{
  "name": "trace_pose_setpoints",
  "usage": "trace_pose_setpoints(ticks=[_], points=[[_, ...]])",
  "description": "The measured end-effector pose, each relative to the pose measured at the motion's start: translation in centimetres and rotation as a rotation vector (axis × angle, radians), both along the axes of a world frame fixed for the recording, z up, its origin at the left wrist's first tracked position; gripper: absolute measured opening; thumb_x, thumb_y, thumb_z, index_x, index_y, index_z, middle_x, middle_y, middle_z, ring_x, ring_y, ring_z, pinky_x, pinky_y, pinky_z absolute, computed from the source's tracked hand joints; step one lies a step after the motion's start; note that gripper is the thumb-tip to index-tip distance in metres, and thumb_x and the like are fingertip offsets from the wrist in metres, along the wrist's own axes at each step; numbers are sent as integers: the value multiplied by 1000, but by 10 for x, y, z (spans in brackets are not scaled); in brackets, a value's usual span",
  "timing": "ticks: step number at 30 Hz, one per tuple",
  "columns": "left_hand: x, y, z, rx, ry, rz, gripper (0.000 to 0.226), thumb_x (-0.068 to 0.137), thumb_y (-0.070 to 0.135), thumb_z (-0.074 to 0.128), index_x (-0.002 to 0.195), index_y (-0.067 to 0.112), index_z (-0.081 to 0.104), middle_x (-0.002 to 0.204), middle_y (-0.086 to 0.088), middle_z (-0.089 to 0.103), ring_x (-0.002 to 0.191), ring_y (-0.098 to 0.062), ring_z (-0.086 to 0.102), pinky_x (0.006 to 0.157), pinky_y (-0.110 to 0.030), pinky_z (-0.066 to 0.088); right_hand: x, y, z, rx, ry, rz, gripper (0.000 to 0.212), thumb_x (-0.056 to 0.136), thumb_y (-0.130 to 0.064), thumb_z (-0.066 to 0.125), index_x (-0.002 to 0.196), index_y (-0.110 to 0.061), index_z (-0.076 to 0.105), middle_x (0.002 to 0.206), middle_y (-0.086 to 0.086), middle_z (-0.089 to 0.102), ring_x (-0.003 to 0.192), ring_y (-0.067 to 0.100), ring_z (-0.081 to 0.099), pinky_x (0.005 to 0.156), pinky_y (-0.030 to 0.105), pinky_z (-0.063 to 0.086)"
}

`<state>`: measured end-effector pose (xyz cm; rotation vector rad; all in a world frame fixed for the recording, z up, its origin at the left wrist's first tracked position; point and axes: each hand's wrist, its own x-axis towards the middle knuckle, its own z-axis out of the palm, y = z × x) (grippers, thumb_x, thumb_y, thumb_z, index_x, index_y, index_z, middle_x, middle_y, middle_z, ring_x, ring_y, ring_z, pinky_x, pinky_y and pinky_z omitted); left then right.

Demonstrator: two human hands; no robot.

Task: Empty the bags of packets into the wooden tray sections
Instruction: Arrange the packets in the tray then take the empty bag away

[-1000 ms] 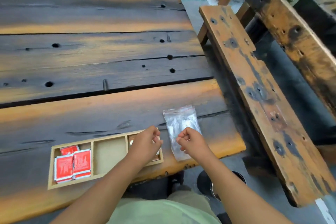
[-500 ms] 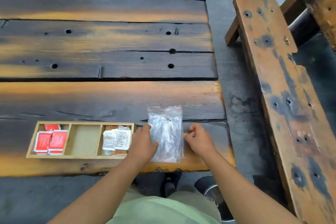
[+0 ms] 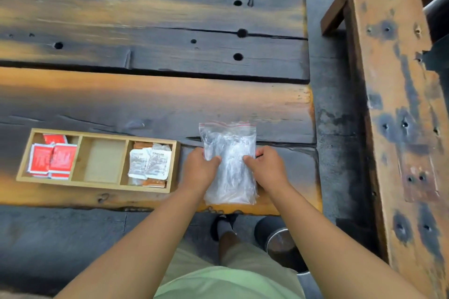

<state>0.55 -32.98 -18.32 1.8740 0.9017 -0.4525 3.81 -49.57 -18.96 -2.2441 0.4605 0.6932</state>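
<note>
Pinching the clear bag (image 3: 228, 172) by its side edges, our left hand (image 3: 198, 168) and right hand (image 3: 268, 167) hold it flat on the worktop (image 3: 145, 104); the wooden tray (image 3: 92, 184) lies just left of the left hand, white packets (image 3: 149, 161) in its nearest section.

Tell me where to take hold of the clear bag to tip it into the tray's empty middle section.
Probably the near bottom edge, from the front of the table: the bag lies flat, red zip strip at the far end, so lifting the bottom points the mouth down; left hand and right hand hold its long sides.
</note>
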Motion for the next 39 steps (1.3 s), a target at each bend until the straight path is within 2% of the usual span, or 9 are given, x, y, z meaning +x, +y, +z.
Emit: trace_pose_setpoints(ticks=[6, 14, 19, 23, 25, 30, 32, 35, 39], points=[[-8, 11, 19, -260, -70, 39, 9, 93, 20, 67, 100, 14, 68, 95, -5, 75, 88, -25, 73, 81, -42, 59, -4, -1, 4, 125, -35, 34, 29, 89, -27, 71, 75, -16, 48, 68, 0, 50, 61, 18, 45, 59, 33, 36], [-21, 50, 64, -365, -156, -33, 28, 84, 28, 71, 110, 20, 66, 106, -4, 75, 97, -25, 73, 90, -54, 56, 0, 14, 50, 438, 15, -83, 33, 90, -20, 72, 72, -15, 44, 59, 0, 42, 51, 14, 35, 58, 30, 31], [-17, 79, 91, -398, -211, -70, 19, 93, 17, 65, 112, 13, 68, 106, -14, 75, 96, -34, 72, 79, -46, 57, 1, 27, 84, 521, -14, -108, 40, 91, -20, 71, 67, -16, 39, 52, -4, 36, 48, 13, 31, 53, 29, 28], [-5, 98, 118, -418, -265, -137, 23, 93, 22, 66, 115, 15, 67, 105, -12, 76, 88, -29, 73, 70, -39, 54, -2, 43, 111, 593, 15, -64, 35, 84, -39, 72, 93, -7, 63, 86, 19, 71, 75, 32, 66, 71, 42, 51], [3, 112, 127, -435, -283, -196, 25, 92, 27, 67, 115, 18, 67, 99, -10, 76, 82, -29, 71, 68, -38, 49, -3, 55, 125, 598, 1, -79, 25, 90, -31, 68, 105, -11, 69, 101, 18, 76, 90, 38, 72, 81, 48, 55], [18, 159, 143, -500, -331, -328, 19, 94, 28, 64, 112, 21, 68, 85, -21, 70, 70, -25, 63, 61, -31, 46, -12, 92, 159, 625, -92, -140, 14, 95, -16, 66, 106, -9, 70, 83, 7, 73, 69, 17, 68, 62, 31, 51], [20, 175, 150, -574, -353, -371, 20, 97, 23, 60, 115, 17, 65, 84, -22, 69, 69, -24, 65, 61, -30, 47, -15, 106, 168, 624, -119, -190, 10, 93, -14, 67, 101, -10, 71, 87, 10, 73, 79, 26, 68, 73, 40, 49], [20, 199, 159, -713, -375, -374, 16, 92, 23, 61, 106, 17, 66, 96, -25, 69, 82, -34, 62, 72, -45, 44, -25, 129, 179, 651, -164, -242, 7, 83, -22, 73, 88, -17, 74, 89, 16, 71, 82, 34, 62, 73, 48, 42], [20, 215, 170, -863, -361, -299, 17, 99, 5, 49, 103, 14, 62, 99, -17, 63, 87, -31, 56, 70, -37, 44, -40, 145, 182, 779, -202, -347, 11, 80, -22, 68, 87, -21, 76, 92, 21, 62, 79, 31, 50, 57, 33, 37]])
